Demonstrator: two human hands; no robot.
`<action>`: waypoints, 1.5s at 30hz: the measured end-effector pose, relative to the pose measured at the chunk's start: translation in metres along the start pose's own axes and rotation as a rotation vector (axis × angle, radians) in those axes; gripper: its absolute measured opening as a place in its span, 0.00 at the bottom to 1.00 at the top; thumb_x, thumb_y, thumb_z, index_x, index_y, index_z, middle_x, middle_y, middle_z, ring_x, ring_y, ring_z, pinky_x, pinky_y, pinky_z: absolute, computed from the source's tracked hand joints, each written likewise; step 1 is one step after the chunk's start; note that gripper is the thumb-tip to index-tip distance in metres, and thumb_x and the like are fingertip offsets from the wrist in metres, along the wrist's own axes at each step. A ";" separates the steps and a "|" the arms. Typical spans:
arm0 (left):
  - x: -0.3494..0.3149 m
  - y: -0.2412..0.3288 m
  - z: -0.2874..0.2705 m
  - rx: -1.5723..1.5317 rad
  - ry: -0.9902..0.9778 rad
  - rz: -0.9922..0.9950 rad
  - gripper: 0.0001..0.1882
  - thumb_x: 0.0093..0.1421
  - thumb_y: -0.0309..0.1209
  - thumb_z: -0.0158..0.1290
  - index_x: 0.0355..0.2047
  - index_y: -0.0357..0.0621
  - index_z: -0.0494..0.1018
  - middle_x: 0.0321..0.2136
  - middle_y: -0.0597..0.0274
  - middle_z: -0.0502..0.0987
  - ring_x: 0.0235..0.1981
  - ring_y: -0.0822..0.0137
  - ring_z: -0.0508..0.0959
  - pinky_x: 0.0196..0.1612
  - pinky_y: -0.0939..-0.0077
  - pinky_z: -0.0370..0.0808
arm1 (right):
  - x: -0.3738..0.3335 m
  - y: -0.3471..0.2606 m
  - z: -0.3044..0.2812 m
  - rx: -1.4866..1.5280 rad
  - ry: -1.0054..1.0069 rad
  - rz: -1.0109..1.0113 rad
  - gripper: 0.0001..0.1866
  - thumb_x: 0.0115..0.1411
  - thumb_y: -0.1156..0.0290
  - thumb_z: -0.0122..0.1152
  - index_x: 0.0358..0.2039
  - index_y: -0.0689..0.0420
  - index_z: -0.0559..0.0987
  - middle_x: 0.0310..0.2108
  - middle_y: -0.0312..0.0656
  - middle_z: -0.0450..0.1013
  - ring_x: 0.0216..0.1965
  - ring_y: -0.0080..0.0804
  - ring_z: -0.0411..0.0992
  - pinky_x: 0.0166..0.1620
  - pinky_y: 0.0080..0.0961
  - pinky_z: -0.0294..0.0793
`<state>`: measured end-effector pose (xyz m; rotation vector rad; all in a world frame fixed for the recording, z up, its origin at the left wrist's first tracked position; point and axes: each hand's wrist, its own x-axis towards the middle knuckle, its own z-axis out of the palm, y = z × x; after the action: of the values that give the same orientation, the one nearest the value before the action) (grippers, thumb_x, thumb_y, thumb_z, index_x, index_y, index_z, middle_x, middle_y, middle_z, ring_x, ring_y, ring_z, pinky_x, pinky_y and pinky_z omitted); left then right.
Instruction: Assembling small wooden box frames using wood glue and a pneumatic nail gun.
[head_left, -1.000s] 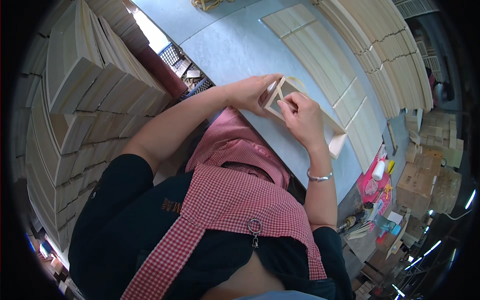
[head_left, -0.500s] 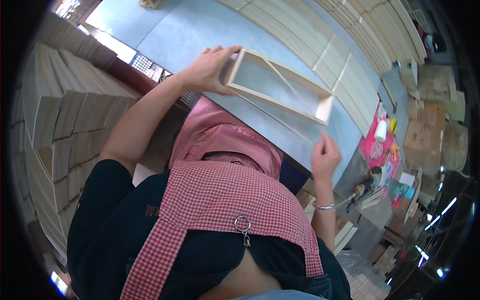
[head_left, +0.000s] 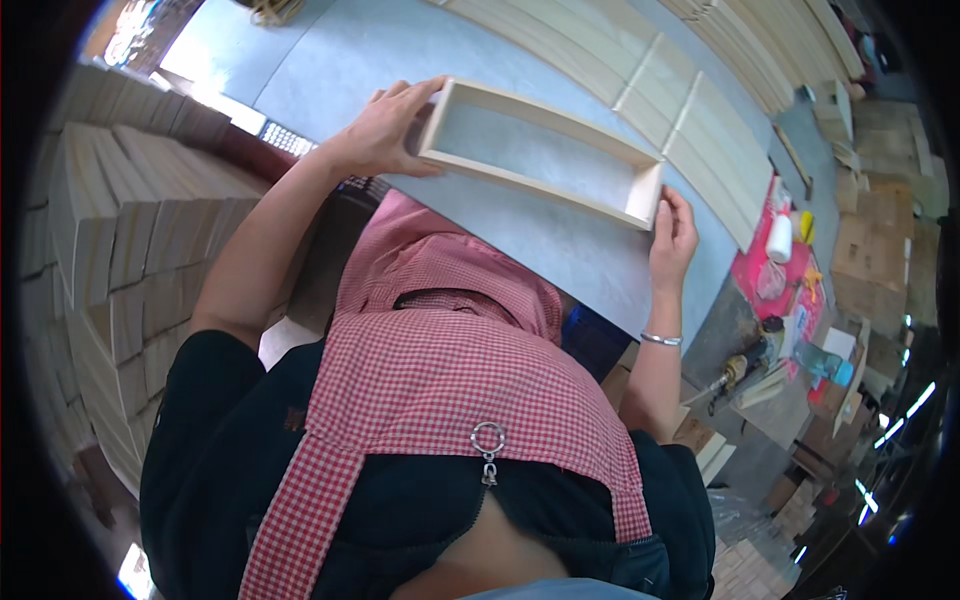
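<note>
A long rectangular frame of pale wood [head_left: 540, 183], with the table surface showing through its middle, lies tilted between my two hands. My left hand [head_left: 385, 130] grips its left end, the thumb at the near corner and the fingers at the far one. At the opposite end my right hand [head_left: 675, 232], with a silver bracelet at the wrist, has its curled fingers against the short side. Part of those fingers is hidden behind the wood.
The grey-blue table [head_left: 350, 75] runs beneath the frame. Pale wooden boards [head_left: 700, 150] lie along its far side. Stacked wood pieces [head_left: 150, 210] rise on my left. On the right are a white bottle [head_left: 779, 240], a power tool [head_left: 745, 365] and cardboard boxes [head_left: 870, 240].
My right hand has moved up from below the frame to its right end. Two thin strands that stretched across and beside the frame no longer show. The frame's left end has shifted slightly left.
</note>
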<state>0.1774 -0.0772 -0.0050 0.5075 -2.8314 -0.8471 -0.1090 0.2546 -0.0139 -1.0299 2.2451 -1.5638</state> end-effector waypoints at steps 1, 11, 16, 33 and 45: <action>0.001 -0.002 0.005 0.045 0.019 0.034 0.59 0.43 0.42 0.71 0.72 0.50 0.51 0.57 0.53 0.73 0.56 0.52 0.69 0.61 0.56 0.64 | -0.007 0.001 0.002 -0.073 0.027 0.047 0.19 0.70 0.70 0.53 0.57 0.67 0.75 0.49 0.46 0.77 0.47 0.33 0.74 0.53 0.24 0.71; -0.022 0.023 -0.011 -0.914 -0.026 -0.416 0.29 0.64 0.38 0.61 0.60 0.38 0.67 0.40 0.58 0.75 0.39 0.68 0.77 0.40 0.81 0.74 | -0.025 -0.014 0.022 -0.088 0.156 0.114 0.20 0.73 0.66 0.43 0.52 0.67 0.77 0.47 0.46 0.78 0.46 0.33 0.73 0.51 0.25 0.71; -0.028 0.018 0.011 -1.347 0.005 -0.479 0.16 0.69 0.38 0.56 0.48 0.38 0.72 0.29 0.67 0.73 0.27 0.75 0.75 0.31 0.93 0.67 | -0.026 -0.013 0.024 -0.085 0.153 0.124 0.21 0.74 0.65 0.41 0.53 0.67 0.76 0.49 0.47 0.78 0.47 0.34 0.73 0.53 0.27 0.70; -0.025 0.040 0.008 -0.626 0.252 -0.375 0.12 0.62 0.24 0.56 0.46 0.37 0.74 0.32 0.59 0.77 0.30 0.71 0.75 0.34 0.78 0.73 | -0.029 -0.026 0.016 -0.099 0.168 0.079 0.21 0.74 0.64 0.43 0.53 0.69 0.76 0.46 0.45 0.77 0.46 0.32 0.72 0.53 0.25 0.70; -0.018 0.028 -0.021 -0.912 -0.089 -0.467 0.23 0.60 0.26 0.61 0.55 0.36 0.69 0.41 0.56 0.73 0.41 0.65 0.74 0.47 0.73 0.73 | -0.038 -0.040 -0.007 0.151 -0.078 0.304 0.15 0.71 0.69 0.50 0.50 0.66 0.78 0.46 0.45 0.76 0.41 0.27 0.72 0.45 0.20 0.72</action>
<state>0.1910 -0.0592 0.0268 0.9667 -2.0384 -2.0910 -0.0680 0.2767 0.0166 -0.6609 2.0782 -1.5046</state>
